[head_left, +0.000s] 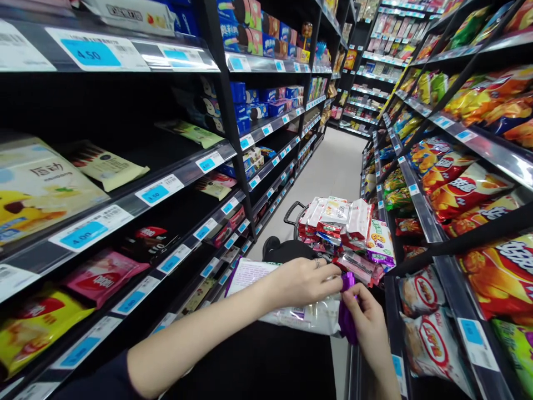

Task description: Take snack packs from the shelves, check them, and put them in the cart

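Observation:
Across my lap lies a large white snack packet with purple ends, printed text and a clear plastic part. My left hand, with a ring on one finger, reaches over it from the left. Its curled fingers grip the packet near its right end. Thumb and fingers of my right hand pinch the crimped purple end of the same packet. Whether the seal there is torn I cannot tell. Just beyond my hands is a heap of snack packets, mostly red and white, beside a black handle.
Tall shelves with price tags and biscuit packets stand close on the left. On the right, racks hold chip bags and smaller round-logo bags. A pale floor aisle runs between them to back shelves.

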The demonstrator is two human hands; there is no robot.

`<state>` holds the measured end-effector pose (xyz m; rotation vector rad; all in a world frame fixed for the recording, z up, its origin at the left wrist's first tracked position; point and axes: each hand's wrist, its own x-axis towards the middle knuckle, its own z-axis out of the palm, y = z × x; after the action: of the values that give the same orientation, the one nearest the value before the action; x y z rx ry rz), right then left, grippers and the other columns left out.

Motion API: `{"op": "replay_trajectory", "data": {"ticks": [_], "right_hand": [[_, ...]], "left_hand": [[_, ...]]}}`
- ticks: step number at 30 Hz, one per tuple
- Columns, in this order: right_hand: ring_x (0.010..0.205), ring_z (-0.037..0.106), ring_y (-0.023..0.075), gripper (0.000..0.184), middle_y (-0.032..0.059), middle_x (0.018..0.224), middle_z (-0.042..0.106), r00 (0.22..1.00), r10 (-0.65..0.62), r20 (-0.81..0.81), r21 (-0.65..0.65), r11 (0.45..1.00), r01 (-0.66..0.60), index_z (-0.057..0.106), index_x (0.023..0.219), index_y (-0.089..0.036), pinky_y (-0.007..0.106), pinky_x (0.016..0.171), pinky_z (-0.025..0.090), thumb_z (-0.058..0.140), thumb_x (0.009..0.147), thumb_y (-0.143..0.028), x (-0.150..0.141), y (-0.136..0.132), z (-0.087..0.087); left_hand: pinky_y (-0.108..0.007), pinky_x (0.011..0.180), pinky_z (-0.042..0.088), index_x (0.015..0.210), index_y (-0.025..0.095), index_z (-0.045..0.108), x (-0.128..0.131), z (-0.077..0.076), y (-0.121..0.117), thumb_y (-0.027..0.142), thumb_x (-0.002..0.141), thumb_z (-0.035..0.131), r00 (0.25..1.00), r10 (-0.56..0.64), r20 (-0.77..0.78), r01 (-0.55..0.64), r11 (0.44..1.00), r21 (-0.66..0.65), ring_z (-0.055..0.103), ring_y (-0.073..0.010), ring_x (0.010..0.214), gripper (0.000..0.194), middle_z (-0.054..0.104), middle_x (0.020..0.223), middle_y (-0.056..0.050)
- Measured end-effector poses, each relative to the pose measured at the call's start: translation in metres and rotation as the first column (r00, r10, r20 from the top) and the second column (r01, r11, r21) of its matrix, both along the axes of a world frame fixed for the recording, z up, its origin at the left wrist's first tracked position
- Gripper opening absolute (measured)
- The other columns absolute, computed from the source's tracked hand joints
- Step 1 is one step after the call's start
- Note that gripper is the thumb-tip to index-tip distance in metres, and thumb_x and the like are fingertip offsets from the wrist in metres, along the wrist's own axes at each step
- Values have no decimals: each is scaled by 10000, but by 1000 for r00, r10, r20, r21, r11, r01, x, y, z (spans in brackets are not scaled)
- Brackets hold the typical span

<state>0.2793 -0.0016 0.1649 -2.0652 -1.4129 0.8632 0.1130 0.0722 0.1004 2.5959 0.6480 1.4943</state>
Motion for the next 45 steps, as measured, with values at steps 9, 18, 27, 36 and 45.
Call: {"op": "replay_trajectory", "data": {"ticks": [9, 18, 27, 36, 45], "right_hand": [[504, 384, 67, 349, -27, 580, 447, 958, -105, -267, -39, 994, 99, 501, 724, -165, 169, 465, 327, 660, 708, -475, 11, 0, -7], [616, 588, 123, 404, -7, 795, 603, 849, -285, -445, -24, 952, 307, 473, 916, -247, 205, 541, 469, 739, 643, -381, 11, 0, -16], [539, 602, 156, 454, -15, 678, 613, 787, -419, -453, -147, 906, 398, 480, 945, -261, 261, 590, 506, 767, 604, -350, 33, -8, -18], [520, 598, 158, 522, -21, 652, 613, 784, -464, -412, -262, 884, 386, 473, 925, -262, 236, 534, 504, 805, 529, -332, 42, 4, -7], [590, 622, 182, 438, -39, 671, 626, 797, -455, -396, -277, 887, 369, 472, 920, -292, 289, 623, 515, 759, 598, -368, 27, 0, 1]], "left_hand": [[-244, 686, 446, 1175, 213, 528, -38, -35, -8, 412, 861, 492, 985, -162, -54, 129, 914, -385, 595, -142, 858, 374, 626, 1107, -22], [-262, 780, 426, 1116, 178, 601, -42, -50, 5, 487, 784, 574, 968, -228, 108, 250, 816, -521, 551, -154, 874, 455, 659, 1041, -16], [-334, 938, 438, 1131, 137, 590, -107, -79, -47, 374, 862, 506, 997, 20, -80, -51, 909, -413, 500, -225, 1127, 369, 560, 1235, -78], [-256, 754, 515, 988, 201, 673, -88, -84, -35, 293, 827, 577, 984, 27, 178, 73, 845, -530, 586, -132, 855, 208, 660, 1070, -9], [-321, 944, 490, 1031, 98, 603, -97, -90, -74, 138, 802, 575, 970, 194, 146, -116, 899, -423, 537, -205, 1126, 235, 629, 1101, -116]]}}
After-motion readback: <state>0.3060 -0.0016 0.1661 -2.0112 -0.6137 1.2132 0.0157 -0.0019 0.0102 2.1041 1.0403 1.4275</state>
